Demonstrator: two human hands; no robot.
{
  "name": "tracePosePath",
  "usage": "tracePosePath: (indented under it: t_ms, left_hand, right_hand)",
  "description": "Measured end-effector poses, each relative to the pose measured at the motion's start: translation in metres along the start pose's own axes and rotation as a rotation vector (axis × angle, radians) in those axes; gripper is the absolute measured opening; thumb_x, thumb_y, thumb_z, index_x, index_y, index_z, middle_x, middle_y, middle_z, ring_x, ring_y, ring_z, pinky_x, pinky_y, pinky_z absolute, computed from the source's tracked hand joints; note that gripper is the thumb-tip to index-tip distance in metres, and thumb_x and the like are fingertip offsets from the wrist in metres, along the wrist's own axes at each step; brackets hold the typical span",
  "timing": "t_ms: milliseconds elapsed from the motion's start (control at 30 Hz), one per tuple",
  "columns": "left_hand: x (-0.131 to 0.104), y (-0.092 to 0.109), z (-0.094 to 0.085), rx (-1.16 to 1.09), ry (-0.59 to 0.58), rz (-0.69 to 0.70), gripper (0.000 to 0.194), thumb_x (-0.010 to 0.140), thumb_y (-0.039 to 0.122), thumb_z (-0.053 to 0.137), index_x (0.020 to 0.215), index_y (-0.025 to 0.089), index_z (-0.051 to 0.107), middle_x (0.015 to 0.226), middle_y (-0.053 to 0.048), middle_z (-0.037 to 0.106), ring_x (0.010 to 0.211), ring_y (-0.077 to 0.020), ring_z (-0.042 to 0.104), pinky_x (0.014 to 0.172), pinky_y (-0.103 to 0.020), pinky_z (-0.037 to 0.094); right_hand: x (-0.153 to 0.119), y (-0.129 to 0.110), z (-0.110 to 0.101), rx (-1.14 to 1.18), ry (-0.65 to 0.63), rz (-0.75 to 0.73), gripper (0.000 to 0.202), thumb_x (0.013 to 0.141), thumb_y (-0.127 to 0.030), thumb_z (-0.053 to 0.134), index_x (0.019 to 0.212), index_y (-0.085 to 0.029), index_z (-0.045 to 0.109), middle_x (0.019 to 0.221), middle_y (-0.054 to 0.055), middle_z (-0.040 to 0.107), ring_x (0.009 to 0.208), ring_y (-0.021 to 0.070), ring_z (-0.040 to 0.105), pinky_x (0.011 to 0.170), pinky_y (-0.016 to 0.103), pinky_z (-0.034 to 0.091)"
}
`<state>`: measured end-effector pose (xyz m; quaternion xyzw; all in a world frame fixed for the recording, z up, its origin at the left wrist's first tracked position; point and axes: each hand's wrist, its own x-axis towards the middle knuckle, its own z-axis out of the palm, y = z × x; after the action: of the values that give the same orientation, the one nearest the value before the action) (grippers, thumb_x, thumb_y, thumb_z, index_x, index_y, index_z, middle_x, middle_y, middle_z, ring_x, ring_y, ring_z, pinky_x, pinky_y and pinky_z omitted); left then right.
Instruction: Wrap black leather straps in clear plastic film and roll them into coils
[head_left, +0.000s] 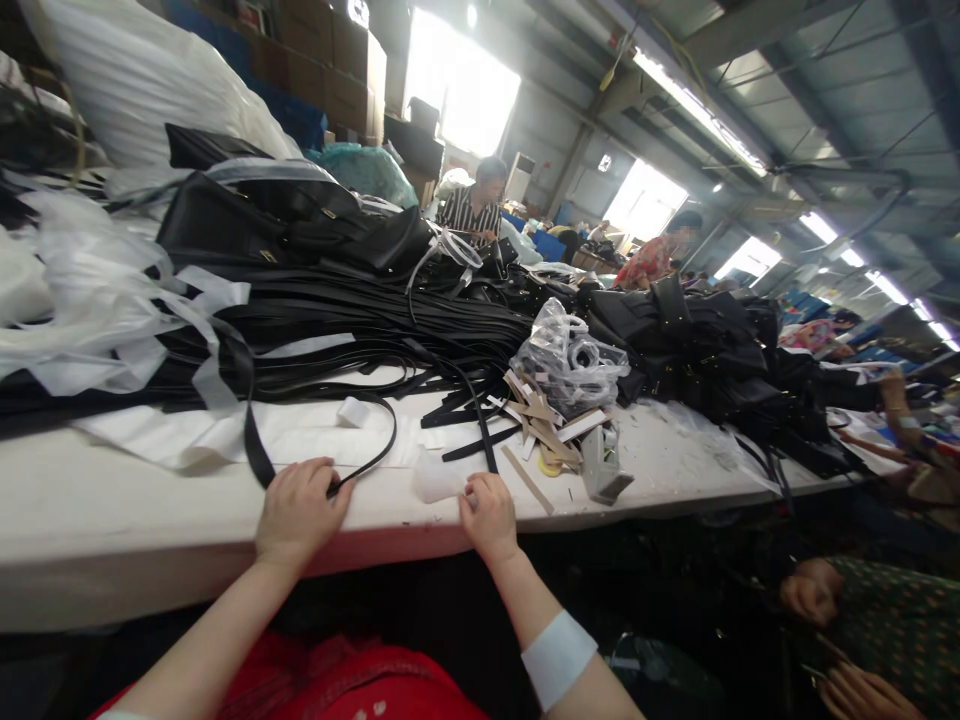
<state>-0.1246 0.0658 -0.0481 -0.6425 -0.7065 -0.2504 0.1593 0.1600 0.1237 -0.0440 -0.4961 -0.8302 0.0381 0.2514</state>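
Observation:
My left hand (300, 508) is closed on a narrow black strap (384, 445) at the front of the white table (187, 500). The strap curves up and away from its fingertips in a loop. To the right, my right hand (490, 515) rests at the table edge with its fingers curled together; what they hold, if anything, is hidden. Another black strap (480, 425) runs down to the back of that hand. A translucent white sheet piece (437, 477) lies just left of its fingertips. Behind both hands stretches a thick pile of black straps (360, 310).
White strips (112, 290) heap on the left. Crumpled clear plastic (574, 360), cardboard strips (551, 430) and a grey tape dispenser (602, 465) sit right of centre. Black bags (697, 340) pile up beyond. A co-worker's hands (814, 590) are at lower right; other people work farther back.

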Motion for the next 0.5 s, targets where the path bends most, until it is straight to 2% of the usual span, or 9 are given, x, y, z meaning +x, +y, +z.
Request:
tracePosePath:
  t_ms: [67, 133, 233, 300, 400, 500]
  left_hand:
    - [-0.001, 0.000, 0.001, 0.012, 0.000, -0.003, 0.020, 0.086, 0.034, 0.054, 0.077, 0.016, 0.060, 0.097, -0.014, 0.069, 0.089, -0.0284, 0.060, 0.089, -0.041, 0.042]
    - [-0.001, -0.001, 0.002, 0.018, -0.001, -0.005, 0.020, 0.085, 0.034, 0.055, 0.077, 0.017, 0.060, 0.097, -0.013, 0.069, 0.089, -0.0284, 0.060, 0.089, -0.041, 0.042]
    - [-0.002, -0.002, 0.003, 0.015, 0.002, -0.010, 0.020, 0.084, 0.034, 0.056, 0.076, 0.017, 0.060, 0.096, -0.013, 0.069, 0.088, -0.0288, 0.060, 0.088, -0.041, 0.043]
    - [-0.002, -0.003, 0.004, 0.012, 0.006, -0.011, 0.019, 0.083, 0.034, 0.058, 0.075, 0.017, 0.060, 0.095, -0.013, 0.069, 0.087, -0.0290, 0.060, 0.087, -0.042, 0.044]
    - [-0.002, -0.003, 0.006, 0.011, 0.009, -0.011, 0.018, 0.082, 0.033, 0.059, 0.076, 0.017, 0.060, 0.096, -0.013, 0.069, 0.087, -0.0294, 0.060, 0.086, -0.042, 0.044]
    - [-0.002, -0.003, 0.007, 0.006, 0.015, -0.007, 0.018, 0.082, 0.034, 0.059, 0.077, 0.017, 0.060, 0.096, -0.013, 0.069, 0.087, -0.0295, 0.061, 0.086, -0.042, 0.045]
  right_hand:
    - [-0.001, -0.001, -0.003, -0.006, -0.005, 0.030, 0.005, 0.085, -0.020, 0.053, 0.080, -0.021, 0.056, 0.082, 0.005, 0.062, 0.081, 0.0217, 0.058, 0.074, 0.032, 0.045]
    - [0.000, -0.001, -0.005, -0.064, -0.062, 0.087, 0.008, 0.088, -0.022, 0.049, 0.086, -0.020, 0.057, 0.076, 0.005, 0.063, 0.074, 0.0210, 0.060, 0.069, 0.030, 0.044]
    - [0.007, -0.004, -0.007, -0.206, -0.206, 0.207, 0.028, 0.089, -0.020, 0.047, 0.115, -0.014, 0.055, 0.081, 0.009, 0.069, 0.076, 0.0227, 0.065, 0.069, 0.030, 0.044]
    - [0.011, -0.007, -0.009, -0.283, -0.313, 0.255, 0.038, 0.089, -0.018, 0.048, 0.127, -0.012, 0.050, 0.086, 0.013, 0.071, 0.080, 0.0237, 0.067, 0.070, 0.030, 0.044]
    - [0.014, -0.013, -0.010, -0.321, -0.396, 0.251, 0.026, 0.092, -0.020, 0.049, 0.115, -0.018, 0.060, 0.090, 0.012, 0.071, 0.084, 0.0226, 0.067, 0.072, 0.029, 0.044]
    - [0.011, -0.016, -0.012, -0.314, -0.377, 0.256, 0.019, 0.095, -0.027, 0.047, 0.097, -0.020, 0.064, 0.089, 0.010, 0.070, 0.085, 0.0210, 0.066, 0.072, 0.027, 0.042]
